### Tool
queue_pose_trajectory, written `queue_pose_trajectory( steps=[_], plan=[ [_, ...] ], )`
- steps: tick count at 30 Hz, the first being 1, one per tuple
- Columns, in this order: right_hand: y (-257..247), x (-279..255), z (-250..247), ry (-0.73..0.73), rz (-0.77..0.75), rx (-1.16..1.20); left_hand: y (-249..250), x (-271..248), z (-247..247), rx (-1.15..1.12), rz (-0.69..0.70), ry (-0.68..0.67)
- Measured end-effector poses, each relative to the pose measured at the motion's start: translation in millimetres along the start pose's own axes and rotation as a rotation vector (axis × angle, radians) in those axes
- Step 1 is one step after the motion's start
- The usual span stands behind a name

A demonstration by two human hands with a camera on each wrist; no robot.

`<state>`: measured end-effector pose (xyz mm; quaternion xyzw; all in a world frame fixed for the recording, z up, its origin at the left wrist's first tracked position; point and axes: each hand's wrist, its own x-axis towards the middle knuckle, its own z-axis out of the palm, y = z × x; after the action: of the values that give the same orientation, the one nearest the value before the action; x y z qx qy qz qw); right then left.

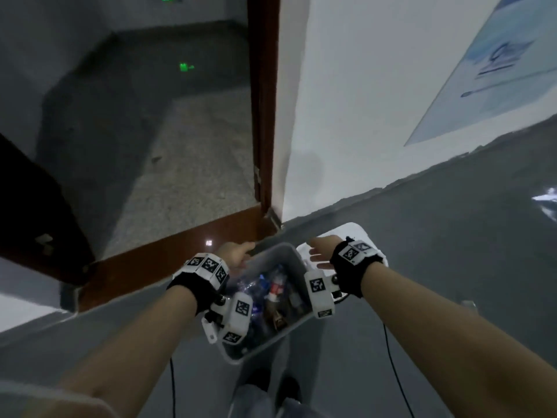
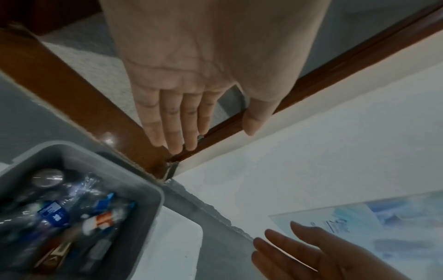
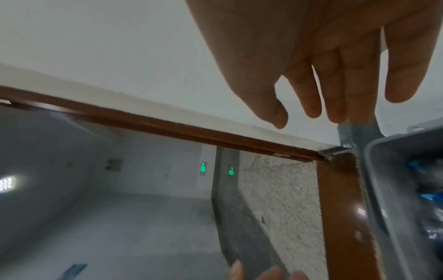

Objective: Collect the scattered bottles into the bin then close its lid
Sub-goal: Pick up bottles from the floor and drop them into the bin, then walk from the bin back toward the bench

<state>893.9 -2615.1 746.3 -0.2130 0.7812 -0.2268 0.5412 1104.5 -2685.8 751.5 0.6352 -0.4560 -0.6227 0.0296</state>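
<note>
A grey bin (image 1: 271,345) stands on the floor in front of me, with several plastic bottles (image 1: 272,292) lying inside. Its white lid (image 1: 358,233) lies flat on the floor at the bin's far right side. My left hand (image 1: 238,254) hovers at the bin's far left corner, fingers straight, holding nothing. My right hand (image 1: 321,251) is spread over the lid, also holding nothing. The left wrist view shows the left hand (image 2: 210,113) with its palm bare, the bin (image 2: 143,189), the bottles (image 2: 55,214), the lid (image 2: 177,236) and the right hand (image 2: 299,255). The right wrist view shows the right hand (image 3: 299,91) beside the bin (image 3: 383,170).
An open doorway with a brown wooden frame (image 1: 262,116) and threshold (image 1: 180,248) lies just beyond the bin. A dark door leaf (image 1: 30,206) stands at the left. A white wall with a blue poster (image 1: 497,70) runs to the right. Something white and crumpled (image 1: 545,203) lies at the right edge.
</note>
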Motion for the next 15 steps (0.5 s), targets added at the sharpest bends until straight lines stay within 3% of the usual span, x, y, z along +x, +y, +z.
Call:
queue_pose_trajectory(
  steps=[9, 15],
  plan=[
    [2, -59, -81, 0.198, 0.058, 0.276, 109, -21, 76, 0.177, 0.182, -0.287],
    [63, -113, -148, 0.431, 0.092, 0.521, 140, -56, 180, 0.410, 0.297, -0.576]
  ],
)
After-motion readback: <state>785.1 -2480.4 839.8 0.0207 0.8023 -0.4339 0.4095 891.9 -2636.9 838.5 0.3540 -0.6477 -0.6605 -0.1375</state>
